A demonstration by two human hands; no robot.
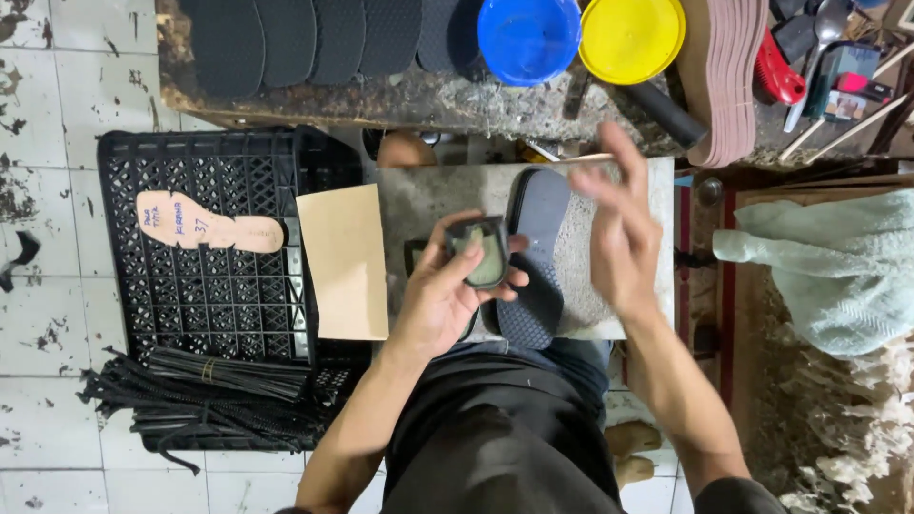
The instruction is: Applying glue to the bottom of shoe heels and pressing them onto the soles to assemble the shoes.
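Sole (538, 252), one dark textured piece, lies on one grey stone slab (424, 205) on the lap. From left: one black crate (205, 286) carrying one sole-shaped pattern (205, 227); one tan sheet (345, 262); left hand (447, 295) gripping one small dark-rimmed piece (481, 252); right hand (619, 228) open, fingers spread, empty, above the sole.

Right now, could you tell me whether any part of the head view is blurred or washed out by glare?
In the head view the right hand is smeared by motion blur, while the left hand and the small dark piece it holds look sharp; lighting is even, with soft glare only on the blue bowl and yellow lid.
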